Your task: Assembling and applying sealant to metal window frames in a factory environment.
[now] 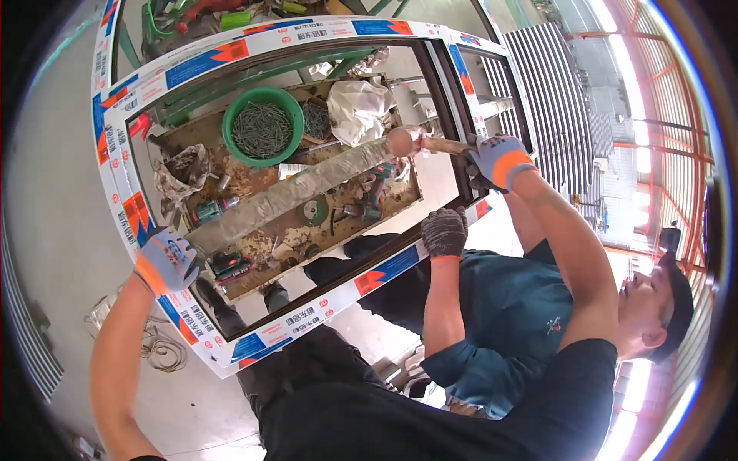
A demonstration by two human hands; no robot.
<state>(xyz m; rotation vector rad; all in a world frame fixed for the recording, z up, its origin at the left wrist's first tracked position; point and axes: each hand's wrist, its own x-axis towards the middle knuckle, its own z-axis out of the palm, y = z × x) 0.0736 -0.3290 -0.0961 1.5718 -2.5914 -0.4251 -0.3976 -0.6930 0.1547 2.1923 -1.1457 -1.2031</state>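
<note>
A large window frame (306, 313) with dark inner edges, covered in white, blue and orange protective film, lies across the view. My left hand (165, 261), in a grey and orange glove, is closed round its left side near the near corner. My right hand (498, 161), in a matching glove, grips the dark crossbar (446, 115) toward the frame's right part; its fingertips are partly hidden. A co-worker's dark-gloved hand (444, 233) rests in a fist at the near side of the frame.
Beneath the frame, a worn workbench (257, 184) holds a green bowl (263, 127) of screws, a cordless drill (374, 192), another power tool (215, 209) and a wrapped bar (296, 192). A co-worker (500, 323) in a dark green shirt is close on my right. Ribbed panels (550, 107) stand beyond.
</note>
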